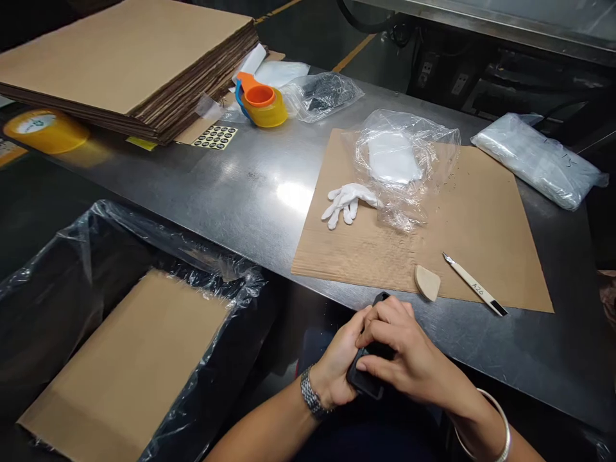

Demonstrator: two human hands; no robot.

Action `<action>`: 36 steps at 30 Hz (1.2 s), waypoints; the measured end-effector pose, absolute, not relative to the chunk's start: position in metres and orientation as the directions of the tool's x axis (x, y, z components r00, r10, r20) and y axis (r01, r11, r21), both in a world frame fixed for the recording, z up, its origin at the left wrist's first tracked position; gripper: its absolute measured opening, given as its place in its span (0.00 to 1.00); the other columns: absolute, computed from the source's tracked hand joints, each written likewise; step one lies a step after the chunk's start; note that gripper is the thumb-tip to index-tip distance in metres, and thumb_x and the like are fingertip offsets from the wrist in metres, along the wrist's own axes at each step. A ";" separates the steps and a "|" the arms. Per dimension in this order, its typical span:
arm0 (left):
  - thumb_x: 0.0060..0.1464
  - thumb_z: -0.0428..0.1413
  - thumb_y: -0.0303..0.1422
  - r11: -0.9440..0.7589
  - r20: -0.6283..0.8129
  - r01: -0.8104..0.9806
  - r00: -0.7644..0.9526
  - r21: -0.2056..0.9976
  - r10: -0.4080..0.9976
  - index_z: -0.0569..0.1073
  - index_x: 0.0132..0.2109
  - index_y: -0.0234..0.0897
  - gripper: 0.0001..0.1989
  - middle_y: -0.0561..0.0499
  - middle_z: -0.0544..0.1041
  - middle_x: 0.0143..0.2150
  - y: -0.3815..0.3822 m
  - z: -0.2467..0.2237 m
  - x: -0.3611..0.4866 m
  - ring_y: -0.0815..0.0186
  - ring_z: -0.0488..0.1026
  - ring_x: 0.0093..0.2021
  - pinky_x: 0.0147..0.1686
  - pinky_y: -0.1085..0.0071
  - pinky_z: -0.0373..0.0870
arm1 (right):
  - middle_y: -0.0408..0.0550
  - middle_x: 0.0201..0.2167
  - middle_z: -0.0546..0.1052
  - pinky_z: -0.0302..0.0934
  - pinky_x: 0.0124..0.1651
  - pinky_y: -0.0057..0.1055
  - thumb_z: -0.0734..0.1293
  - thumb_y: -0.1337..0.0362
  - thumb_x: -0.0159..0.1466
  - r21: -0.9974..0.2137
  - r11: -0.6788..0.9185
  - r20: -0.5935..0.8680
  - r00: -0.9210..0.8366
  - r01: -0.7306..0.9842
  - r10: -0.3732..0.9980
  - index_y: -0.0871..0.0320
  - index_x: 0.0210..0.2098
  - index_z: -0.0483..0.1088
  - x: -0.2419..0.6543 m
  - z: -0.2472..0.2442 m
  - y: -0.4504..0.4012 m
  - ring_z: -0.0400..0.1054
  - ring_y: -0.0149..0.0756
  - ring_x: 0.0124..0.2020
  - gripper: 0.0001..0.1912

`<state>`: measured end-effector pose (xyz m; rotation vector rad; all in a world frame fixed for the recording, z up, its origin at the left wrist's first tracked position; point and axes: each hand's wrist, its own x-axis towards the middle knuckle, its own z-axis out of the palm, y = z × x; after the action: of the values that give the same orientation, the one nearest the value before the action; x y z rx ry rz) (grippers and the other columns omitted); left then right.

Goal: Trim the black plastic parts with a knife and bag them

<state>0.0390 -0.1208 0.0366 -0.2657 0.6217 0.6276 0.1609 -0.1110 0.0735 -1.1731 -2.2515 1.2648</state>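
Both hands — left hand (pixel 337 369), right hand (pixel 404 353) — clasp a small black part (pixel 368 378) below the table (pixel 231 186) edge (knife (pixel 474 284), white gloves (pixel 346 202) lie untouched).

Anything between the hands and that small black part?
Nothing visible. Both hands already grip the small black plastic part at the table edge: left hand underneath, right hand over the top, fingers wrapped on it.

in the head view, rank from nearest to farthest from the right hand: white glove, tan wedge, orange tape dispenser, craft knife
From the right hand:
1. tan wedge, just above it on the cardboard's near edge
2. craft knife, to the right of the wedge
3. white glove, further up, to the left
4. orange tape dispenser, far upper left
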 end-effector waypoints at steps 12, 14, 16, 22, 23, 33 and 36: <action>0.56 0.40 0.50 0.916 -0.719 -0.402 0.639 -0.007 0.275 0.72 0.29 0.27 0.31 0.47 0.71 0.24 -0.125 0.040 0.034 0.70 0.68 0.19 0.20 0.75 0.64 | 0.46 0.35 0.73 0.57 0.44 0.35 0.65 0.67 0.59 -0.886 0.156 0.013 -0.312 0.437 0.950 0.54 0.34 0.75 0.188 0.047 -0.080 0.65 0.36 0.40 0.06; 0.56 0.40 0.50 0.918 -0.714 -0.396 0.645 -0.007 0.272 0.72 0.28 0.26 0.31 0.47 0.71 0.24 -0.123 0.041 0.034 0.70 0.67 0.19 0.20 0.75 0.64 | 0.48 0.34 0.75 0.60 0.41 0.33 0.62 0.64 0.63 -0.930 0.035 -0.059 -0.242 0.366 0.968 0.56 0.38 0.73 0.187 0.040 -0.081 0.67 0.35 0.37 0.09; 0.56 0.40 0.50 0.920 -0.705 -0.393 0.655 -0.009 0.273 0.72 0.27 0.26 0.31 0.47 0.71 0.24 -0.122 0.042 0.034 0.71 0.67 0.18 0.19 0.75 0.63 | 0.48 0.32 0.76 0.63 0.38 0.31 0.57 0.61 0.66 -0.942 -0.033 -0.105 -0.199 0.334 0.974 0.57 0.42 0.71 0.187 0.036 -0.085 0.69 0.34 0.34 0.14; 0.57 0.40 0.50 0.929 -0.740 -0.366 0.612 0.047 0.278 0.73 0.26 0.26 0.31 0.47 0.70 0.22 -0.126 0.040 0.034 0.72 0.66 0.17 0.19 0.77 0.63 | 0.48 0.40 0.73 0.61 0.44 0.32 0.69 0.62 0.57 -0.926 0.055 -0.069 -0.310 0.374 0.948 0.56 0.46 0.69 0.189 0.046 -0.099 0.67 0.36 0.42 0.17; 0.57 0.39 0.50 0.940 -0.738 -0.335 0.619 0.061 0.268 0.73 0.26 0.25 0.32 0.47 0.70 0.21 -0.127 0.041 0.034 0.72 0.66 0.16 0.18 0.77 0.62 | 0.48 0.37 0.73 0.61 0.42 0.31 0.69 0.62 0.56 -0.921 0.069 -0.060 -0.314 0.385 0.948 0.56 0.43 0.71 0.190 0.048 -0.099 0.67 0.35 0.39 0.15; 0.57 0.43 0.49 0.888 -0.758 -0.367 0.485 0.276 0.436 0.73 0.29 0.29 0.27 0.46 0.73 0.24 -0.133 0.046 0.034 0.72 0.66 0.17 0.18 0.77 0.62 | 0.49 0.30 0.75 0.61 0.32 0.29 0.59 0.53 0.64 -0.946 -0.234 -0.273 -0.162 0.225 0.948 0.60 0.39 0.74 0.198 0.038 -0.102 0.66 0.31 0.28 0.19; 0.53 0.48 0.50 0.829 -0.761 -0.397 0.366 0.393 0.536 0.73 0.32 0.31 0.24 0.48 0.73 0.22 -0.135 0.040 0.033 0.71 0.66 0.18 0.18 0.76 0.63 | 0.48 0.40 0.73 0.61 0.35 0.28 0.67 0.58 0.58 -0.933 -0.195 -0.255 -0.173 0.303 0.951 0.56 0.50 0.66 0.193 0.038 -0.120 0.66 0.32 0.35 0.22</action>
<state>0.0332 -0.1347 0.0396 0.1519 1.0345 0.6025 0.1927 -0.1197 0.0381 -1.4945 -1.4685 1.3947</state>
